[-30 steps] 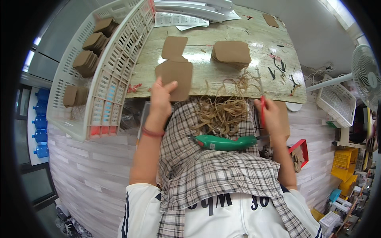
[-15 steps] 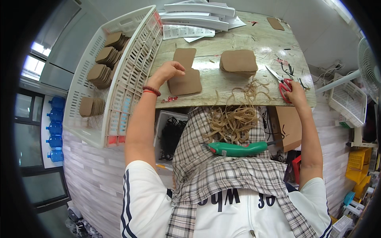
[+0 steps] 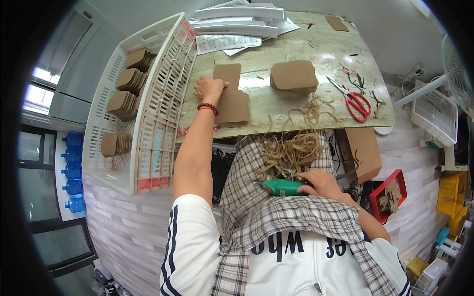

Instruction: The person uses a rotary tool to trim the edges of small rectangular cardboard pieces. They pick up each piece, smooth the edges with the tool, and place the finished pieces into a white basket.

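My left hand (image 3: pixel 209 90) is on the table with its fingers bent and spread, its thumb beside two brown rounded cardboard-like pieces. One flat piece (image 3: pixel 228 74) lies farther away; the other piece (image 3: pixel 234 107) lies nearer the table edge. My right hand (image 3: pixel 323 183) is wrapped round a green corded hand tool (image 3: pixel 282 187) with a pointed tip, lying across my plaid apron (image 3: pixel 276 217). A tangle of tan strips (image 3: pixel 291 153) lies in my lap, some trailing onto the table. Red-handled scissors (image 3: pixel 356 104) rest on the table at the right.
A brown stack (image 3: pixel 294 75) stands mid-table, with white papers (image 3: pixel 237 22) at the back. A white crate (image 3: pixel 163 108) holding several brown stacks stands at the left. A cardboard box (image 3: pixel 363 153) and a red-rimmed box (image 3: pixel 390 197) are at lower right.
My right hand has let go of the scissors on the table and come down to the green tool in my lap. My left hand has shifted slightly left along the brown pieces.
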Motion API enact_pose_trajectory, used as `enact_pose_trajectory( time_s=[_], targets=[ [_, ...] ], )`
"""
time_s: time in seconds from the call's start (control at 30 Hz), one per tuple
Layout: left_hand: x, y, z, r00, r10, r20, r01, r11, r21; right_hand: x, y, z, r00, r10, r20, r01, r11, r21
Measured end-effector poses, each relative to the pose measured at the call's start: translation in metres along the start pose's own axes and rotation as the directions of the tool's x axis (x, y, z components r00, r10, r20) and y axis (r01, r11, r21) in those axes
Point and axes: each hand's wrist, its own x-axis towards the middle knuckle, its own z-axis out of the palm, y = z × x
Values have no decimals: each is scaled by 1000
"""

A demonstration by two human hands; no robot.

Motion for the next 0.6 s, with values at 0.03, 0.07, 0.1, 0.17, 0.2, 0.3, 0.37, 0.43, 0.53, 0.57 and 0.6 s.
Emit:
enact_pose_trajectory(
  time_s=[0.03, 0.07, 0.1, 0.17, 0.2, 0.3, 0.37, 0.43, 0.53, 0.57, 0.6],
  targets=[
    [4, -6, 6, 998, 8, -59, -10, 1000, -29, 3, -17, -11, 997, 52, 59, -51, 999, -20],
    [8, -15, 14, 993, 14, -118, -21, 998, -57, 2, -19, -8, 997, 21, 69, -18, 998, -52],
    [11, -15, 17, 993, 40, -109, -59, 983, -175, -1, -19, -7, 997, -2, 71, 9, 996, -94],
    [19, -20, 18, 972, 107, -210, -187, 893, -408, -4, -8, 4, 994, -29, 102, 46, 985, -164],
    [22, -17, 20, 959, 91, -267, -238, 772, -590, -3, -8, 2, 990, -10, 139, 36, 982, -183],
    [23, -13, -10, 992, 75, -102, -120, 307, -944, 5, -12, -2, 979, 33, 202, 5, 983, -184],
    [15, -24, -26, 990, 135, -39, -38, -15, -999, 8, -16, -10, 951, 156, 266, -138, 987, -83],
    [-30, -22, -41, 976, 217, -20, 30, -228, -973, 10, -20, -23, 908, 270, 322, -277, 961, -25],
    [-100, -28, -48, 987, 146, 65, 111, -333, -936, 11, -24, -38, 901, 392, 184, -418, 900, 127],
    [-119, -29, -45, 987, 125, 100, 139, -355, -925, 10, -25, -42, 899, 424, 109, -437, 870, 228],
    [-135, -31, -40, 987, 122, 109, 144, -337, -930, 11, -27, -46, 879, 466, 104, -470, 805, 362]
  ],
)
